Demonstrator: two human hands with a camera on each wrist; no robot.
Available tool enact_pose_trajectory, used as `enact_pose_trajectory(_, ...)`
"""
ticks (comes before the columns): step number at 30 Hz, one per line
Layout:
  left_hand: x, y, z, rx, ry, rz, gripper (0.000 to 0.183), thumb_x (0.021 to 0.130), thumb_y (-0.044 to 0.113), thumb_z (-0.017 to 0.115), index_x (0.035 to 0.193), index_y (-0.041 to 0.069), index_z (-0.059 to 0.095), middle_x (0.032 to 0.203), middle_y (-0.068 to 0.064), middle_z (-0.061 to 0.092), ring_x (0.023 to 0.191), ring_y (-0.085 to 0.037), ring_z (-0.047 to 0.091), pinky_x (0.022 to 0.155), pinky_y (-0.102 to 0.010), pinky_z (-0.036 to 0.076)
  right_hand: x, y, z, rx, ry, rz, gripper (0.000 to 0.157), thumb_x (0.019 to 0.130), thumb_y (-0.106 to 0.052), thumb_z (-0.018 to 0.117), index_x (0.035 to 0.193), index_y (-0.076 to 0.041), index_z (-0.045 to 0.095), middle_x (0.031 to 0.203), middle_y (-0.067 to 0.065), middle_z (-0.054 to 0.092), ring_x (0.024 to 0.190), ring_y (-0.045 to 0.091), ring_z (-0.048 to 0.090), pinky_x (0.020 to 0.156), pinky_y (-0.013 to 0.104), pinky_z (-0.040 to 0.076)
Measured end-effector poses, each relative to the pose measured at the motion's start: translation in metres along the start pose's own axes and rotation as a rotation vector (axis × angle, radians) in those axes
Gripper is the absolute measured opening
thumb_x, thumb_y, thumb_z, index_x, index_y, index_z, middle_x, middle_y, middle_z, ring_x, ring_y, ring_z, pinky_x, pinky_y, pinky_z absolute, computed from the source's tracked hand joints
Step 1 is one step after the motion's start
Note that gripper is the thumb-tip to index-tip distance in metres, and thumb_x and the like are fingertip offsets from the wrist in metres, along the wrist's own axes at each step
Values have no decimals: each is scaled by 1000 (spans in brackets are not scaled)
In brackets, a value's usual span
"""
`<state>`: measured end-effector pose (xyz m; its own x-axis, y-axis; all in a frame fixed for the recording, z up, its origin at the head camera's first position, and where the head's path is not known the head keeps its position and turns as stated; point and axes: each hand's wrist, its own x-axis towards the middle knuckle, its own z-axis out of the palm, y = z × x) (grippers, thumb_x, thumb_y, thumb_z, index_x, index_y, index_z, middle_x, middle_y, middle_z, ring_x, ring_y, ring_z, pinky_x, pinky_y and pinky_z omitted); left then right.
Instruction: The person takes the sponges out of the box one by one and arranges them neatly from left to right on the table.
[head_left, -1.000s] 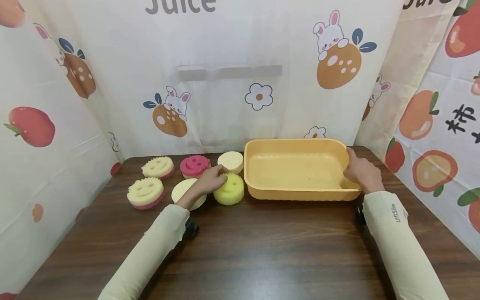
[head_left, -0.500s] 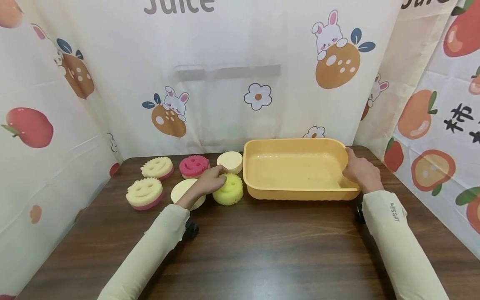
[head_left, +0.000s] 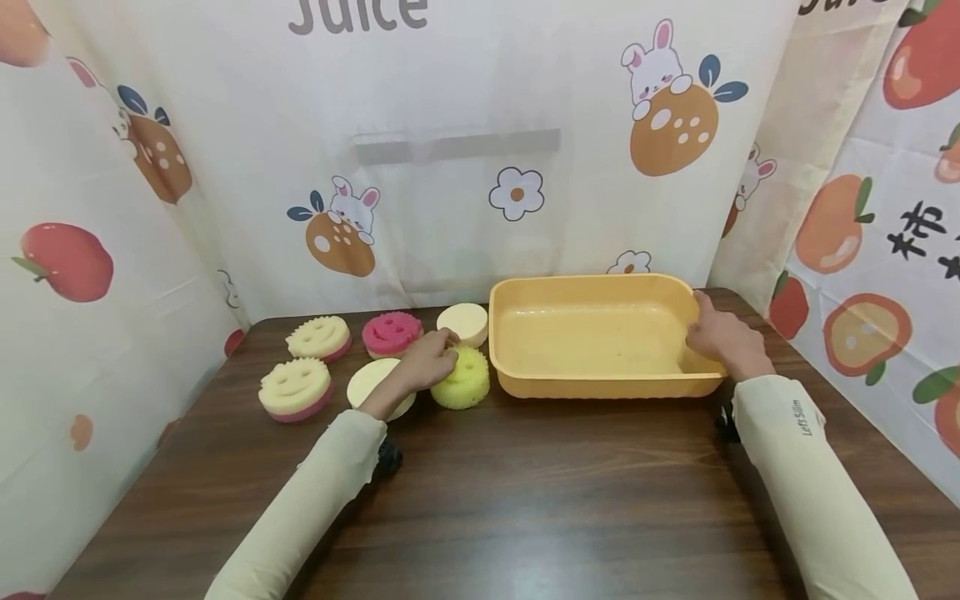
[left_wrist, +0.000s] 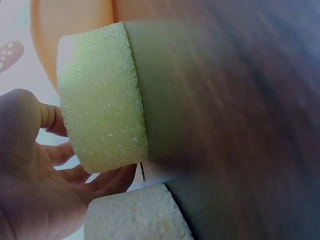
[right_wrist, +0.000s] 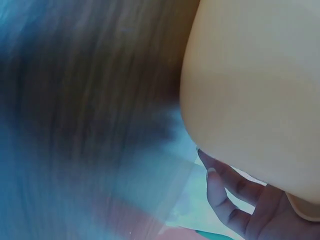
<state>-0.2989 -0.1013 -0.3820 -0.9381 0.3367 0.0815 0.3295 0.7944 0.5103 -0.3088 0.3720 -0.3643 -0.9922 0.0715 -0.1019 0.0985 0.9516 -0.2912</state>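
My left hand (head_left: 429, 362) grips a round yellow smiley sponge (head_left: 463, 383), its fingers reaching over the top and far side. Up close in the left wrist view, the side of this yellow sponge (left_wrist: 102, 100) faces the camera, with fingers behind it. The sponge stays down on the table, just left of a shallow orange-yellow plastic basin (head_left: 607, 387). At the basin's right end, my right hand (head_left: 727, 337) holds the wall by its rim. Several fingers show curled outside the basin wall (right_wrist: 250, 90) in the right wrist view. Nothing lies inside the basin.
Left of the basin lie a plain cream round sponge (head_left: 462, 323), another cream round sponge (head_left: 367, 379) partly under my left forearm, a pink smiley sponge (head_left: 392, 333) and two cream-and-pink smiley sponges (head_left: 295, 387). A printed cloth (head_left: 450, 225) hangs behind the brown table (head_left: 540, 492).
The view has shifted very slightly. Both hands keep their places on the yellow sponge and the basin, with no clear movement of either thing.
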Motion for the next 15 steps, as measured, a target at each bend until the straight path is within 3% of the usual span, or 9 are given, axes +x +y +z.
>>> enact_pose_trajectory(7, -1, 4, 0, 24, 16, 45, 37, 96, 18, 46, 127, -1, 53, 127, -24, 57, 120, -36, 56, 101, -48, 47, -2, 7, 0, 45, 79, -10, 82, 101, -56, 20, 157, -7, -14, 152, 41, 18, 129, 62, 32, 90, 78, 32)
enact_pose_trajectory(11, -2, 6, -3, 35, 34, 74, 38, 97, 16, 44, 128, -2, 52, 126, -24, 57, 118, -35, 56, 100, -48, 48, -2, 8, -1, 52, 177, -51, 81, 101, -55, 18, 158, -5, -8, 148, 44, 20, 125, 65, 33, 90, 78, 33)
enact_pose_trajectory(15, -1, 9, -9, 51, 54, 94, 39, 97, 14, 44, 130, -3, 52, 127, -25, 55, 115, -35, 57, 98, -48, 48, -2, 5, -6, 30, 215, -81, 79, 102, -55, 19, 158, -2, 1, 146, 44, 23, 126, 66, 29, 96, 79, 28)
